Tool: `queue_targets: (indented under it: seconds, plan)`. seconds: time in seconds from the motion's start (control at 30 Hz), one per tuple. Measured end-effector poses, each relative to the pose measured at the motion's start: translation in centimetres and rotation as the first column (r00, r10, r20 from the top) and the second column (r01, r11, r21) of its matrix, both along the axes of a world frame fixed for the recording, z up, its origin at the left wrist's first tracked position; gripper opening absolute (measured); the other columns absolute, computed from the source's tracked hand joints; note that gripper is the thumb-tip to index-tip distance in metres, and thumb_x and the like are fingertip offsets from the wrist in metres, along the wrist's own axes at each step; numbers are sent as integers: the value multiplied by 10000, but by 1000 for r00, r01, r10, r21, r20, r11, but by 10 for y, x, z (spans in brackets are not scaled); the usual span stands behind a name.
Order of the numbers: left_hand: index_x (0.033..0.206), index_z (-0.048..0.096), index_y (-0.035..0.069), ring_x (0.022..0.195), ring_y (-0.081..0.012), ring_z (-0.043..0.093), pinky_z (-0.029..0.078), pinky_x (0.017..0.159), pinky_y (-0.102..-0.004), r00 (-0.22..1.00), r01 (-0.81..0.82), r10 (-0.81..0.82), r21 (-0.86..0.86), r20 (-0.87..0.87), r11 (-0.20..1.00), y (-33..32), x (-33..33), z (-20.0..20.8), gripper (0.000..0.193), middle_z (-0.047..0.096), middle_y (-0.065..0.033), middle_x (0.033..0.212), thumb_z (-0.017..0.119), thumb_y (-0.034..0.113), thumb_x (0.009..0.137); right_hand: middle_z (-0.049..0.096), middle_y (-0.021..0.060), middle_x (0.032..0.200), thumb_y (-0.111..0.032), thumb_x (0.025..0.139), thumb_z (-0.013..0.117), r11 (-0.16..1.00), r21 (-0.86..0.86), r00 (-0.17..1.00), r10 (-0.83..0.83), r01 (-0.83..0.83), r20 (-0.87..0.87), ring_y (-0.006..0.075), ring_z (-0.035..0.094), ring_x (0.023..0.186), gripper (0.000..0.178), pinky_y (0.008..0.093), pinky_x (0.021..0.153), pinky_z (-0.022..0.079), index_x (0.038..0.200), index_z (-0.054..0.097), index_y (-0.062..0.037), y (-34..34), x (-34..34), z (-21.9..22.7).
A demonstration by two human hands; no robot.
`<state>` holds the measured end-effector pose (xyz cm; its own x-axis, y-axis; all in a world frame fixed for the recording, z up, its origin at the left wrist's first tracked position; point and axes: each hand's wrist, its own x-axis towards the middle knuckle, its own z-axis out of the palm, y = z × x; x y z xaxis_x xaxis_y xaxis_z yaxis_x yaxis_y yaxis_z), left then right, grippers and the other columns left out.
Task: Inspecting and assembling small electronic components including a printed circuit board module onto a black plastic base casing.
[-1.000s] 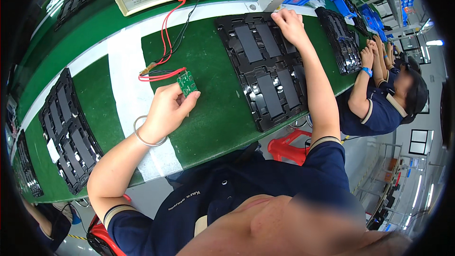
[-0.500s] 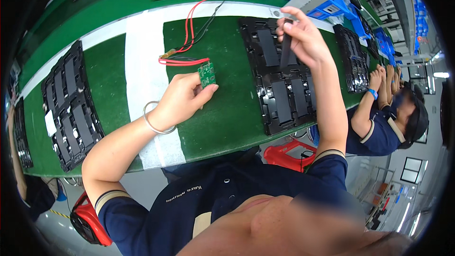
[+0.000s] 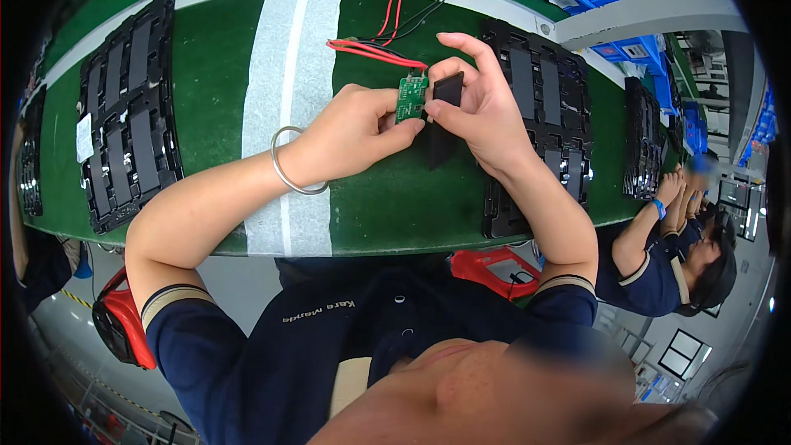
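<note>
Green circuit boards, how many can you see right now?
1: the green circuit board is held in the left hand, beside the dark flat piece in the right hand. Others could be hidden behind the hands.

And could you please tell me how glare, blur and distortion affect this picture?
Head view: fisheye bows the green table and corners go black; head view: white glints dot the left black tray; head view: the green circuit board looks fairly sharp.
</note>
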<state>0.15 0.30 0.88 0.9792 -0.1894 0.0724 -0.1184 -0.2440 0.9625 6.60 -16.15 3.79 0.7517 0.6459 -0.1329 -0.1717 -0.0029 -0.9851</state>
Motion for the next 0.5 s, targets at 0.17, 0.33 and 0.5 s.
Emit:
queue_targets:
  seconds: [0.17,0.33,0.5]
  plan:
    - [657,519,-5,381,-199,435,330,401,-299,1000,-7,6,-17,-26,1000,-1,0,-3,203,456,-99,461,615,142,759,467,43,934,125,698,567,1000,-12,996,-13,14,86,80,495,808,638,214,684,424,1243,315,-90,1,-4,-4]
    - [658,519,-1,386,-207,444,331,403,-302,1000,-26,26,-33,-4,999,-3,0,-3,198,464,-101,468,607,142,764,461,40,932,124,698,564,1000,-20,991,-19,21,131,80,491,809,637,210,689,420,1244,313,-85,3,-4,-6]
    - [686,534,6,393,-214,448,332,407,-304,1000,-18,18,-42,-17,999,-3,-1,0,178,467,-104,474,597,147,774,459,39,930,126,699,560,999,-40,988,-1,7,154,74,489,804,627,202,683,415,1241,321,-83,3,-3,-6]
